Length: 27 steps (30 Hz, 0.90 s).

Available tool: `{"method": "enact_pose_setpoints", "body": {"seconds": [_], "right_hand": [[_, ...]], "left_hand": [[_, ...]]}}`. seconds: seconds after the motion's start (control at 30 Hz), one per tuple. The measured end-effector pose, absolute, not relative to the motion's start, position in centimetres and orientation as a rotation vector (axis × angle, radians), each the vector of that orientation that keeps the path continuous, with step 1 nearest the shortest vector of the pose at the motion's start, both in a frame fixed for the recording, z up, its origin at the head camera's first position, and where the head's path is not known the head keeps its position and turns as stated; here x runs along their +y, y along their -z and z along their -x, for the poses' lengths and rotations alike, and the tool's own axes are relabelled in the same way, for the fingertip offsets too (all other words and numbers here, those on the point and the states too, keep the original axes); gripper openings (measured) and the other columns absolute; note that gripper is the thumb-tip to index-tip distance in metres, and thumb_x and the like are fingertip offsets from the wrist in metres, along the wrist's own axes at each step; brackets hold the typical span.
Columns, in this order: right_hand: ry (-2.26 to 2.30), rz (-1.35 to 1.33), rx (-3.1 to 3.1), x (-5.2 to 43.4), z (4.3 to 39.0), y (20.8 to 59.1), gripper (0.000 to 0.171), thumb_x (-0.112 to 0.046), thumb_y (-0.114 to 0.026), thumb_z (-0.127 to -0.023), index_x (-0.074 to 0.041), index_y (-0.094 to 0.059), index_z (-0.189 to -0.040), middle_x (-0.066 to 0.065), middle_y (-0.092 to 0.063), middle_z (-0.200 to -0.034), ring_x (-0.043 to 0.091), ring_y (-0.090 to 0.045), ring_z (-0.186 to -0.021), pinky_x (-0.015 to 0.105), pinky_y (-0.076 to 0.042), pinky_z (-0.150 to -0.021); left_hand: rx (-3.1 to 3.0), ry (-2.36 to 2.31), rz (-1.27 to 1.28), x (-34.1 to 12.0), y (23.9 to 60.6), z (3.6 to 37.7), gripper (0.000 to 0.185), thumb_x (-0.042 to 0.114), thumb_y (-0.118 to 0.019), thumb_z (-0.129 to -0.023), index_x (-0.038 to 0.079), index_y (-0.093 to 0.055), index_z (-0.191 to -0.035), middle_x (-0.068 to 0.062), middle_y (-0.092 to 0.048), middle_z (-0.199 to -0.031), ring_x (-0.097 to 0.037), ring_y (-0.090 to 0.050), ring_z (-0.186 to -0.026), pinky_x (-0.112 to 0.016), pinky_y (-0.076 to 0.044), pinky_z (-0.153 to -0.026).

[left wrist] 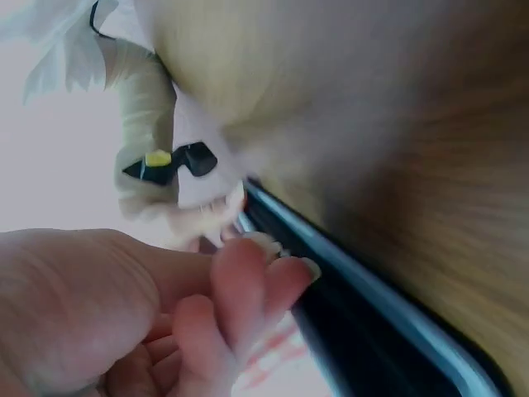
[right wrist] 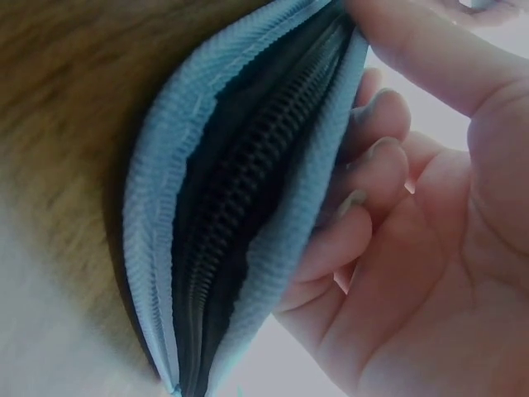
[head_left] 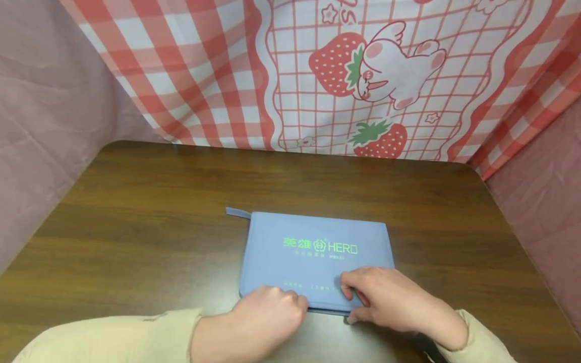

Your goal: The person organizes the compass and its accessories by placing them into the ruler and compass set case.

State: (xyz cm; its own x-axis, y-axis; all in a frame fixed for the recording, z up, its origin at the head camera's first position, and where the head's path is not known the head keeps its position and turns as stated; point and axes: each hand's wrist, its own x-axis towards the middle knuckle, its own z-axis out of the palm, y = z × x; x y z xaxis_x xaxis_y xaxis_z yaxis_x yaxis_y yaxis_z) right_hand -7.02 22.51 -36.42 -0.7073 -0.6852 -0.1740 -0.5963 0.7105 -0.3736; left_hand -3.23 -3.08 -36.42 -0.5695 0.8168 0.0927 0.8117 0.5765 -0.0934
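Both hands work the blue zip pouch's near edge: right hand pinches it, left hand curls beside; a weak pinch could slip.

I see a flat blue-grey pouch with bright green lettering on its face, and in the right wrist view its zip is black between pale blue ribbed edges. The table under it is dark brown woodgrain. My backdrop cloth shows red-and-white checks, red strawberries with green leaves and a white-and-pink rabbit. The sleeves I see are cream.
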Motion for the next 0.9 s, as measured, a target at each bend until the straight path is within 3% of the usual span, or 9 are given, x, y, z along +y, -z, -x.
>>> {"method": "enact_pose_setpoints", "body": {"seconds": [0.37, 0.5, 0.6, 0.9], "right_hand": [[0.336, 1.016, 2.690, 22.3, 6.5, 36.5, 0.054, -0.043, -0.087, -0.071, -0.024, -0.037, -0.075, -0.017, -0.037, -0.069, 0.005, -0.038, -0.064, 0.025, -0.033, -0.057], [0.331, 1.010, 2.695, 22.3, 6.5, 36.6, 0.054, -0.042, -0.088, -0.071, -0.024, -0.037, -0.074, -0.017, -0.037, -0.068, 0.006, -0.038, -0.064, 0.025, -0.033, -0.057], [0.333, 1.007, 2.692, 22.4, 6.5, 36.6, 0.054, -0.041, -0.088, -0.071, -0.024, -0.037, -0.074, -0.017, -0.036, -0.067, 0.005, -0.038, -0.064, 0.025, -0.033, -0.057], [0.356, 1.022, 2.677, 22.3, 6.6, 36.6, 0.052, -0.041, -0.087, -0.072, -0.025, -0.038, -0.074, -0.017, -0.039, -0.069, 0.005, -0.040, -0.064, 0.025, -0.034, -0.058]], "left_hand": [[-2.844, 0.115, 0.968, -9.9, 37.0, 3.0, 0.028, -0.010, -0.069, -0.071, 0.009, -0.050, -0.067, -0.002, -0.056, -0.059, -0.022, -0.060, -0.050, -0.034, -0.046, -0.039], [-2.870, 0.115, 0.813, -11.4, 37.0, 4.2, 0.030, 0.006, -0.077, -0.081, 0.010, -0.051, -0.066, -0.001, -0.055, -0.058, -0.025, -0.061, -0.051, -0.038, -0.047, -0.039], [-2.849, 0.071, 0.760, -11.8, 37.1, 5.8, 0.035, 0.024, -0.081, -0.081, 0.011, -0.053, -0.064, -0.001, -0.056, -0.057, -0.026, -0.060, -0.050, -0.041, -0.045, -0.038], [-2.829, 0.061, 0.723, -11.6, 37.0, 12.4, 0.033, 0.022, -0.079, -0.084, 0.010, -0.057, -0.064, -0.003, -0.058, -0.057, -0.027, -0.060, -0.050, -0.043, -0.045, -0.038]]}}
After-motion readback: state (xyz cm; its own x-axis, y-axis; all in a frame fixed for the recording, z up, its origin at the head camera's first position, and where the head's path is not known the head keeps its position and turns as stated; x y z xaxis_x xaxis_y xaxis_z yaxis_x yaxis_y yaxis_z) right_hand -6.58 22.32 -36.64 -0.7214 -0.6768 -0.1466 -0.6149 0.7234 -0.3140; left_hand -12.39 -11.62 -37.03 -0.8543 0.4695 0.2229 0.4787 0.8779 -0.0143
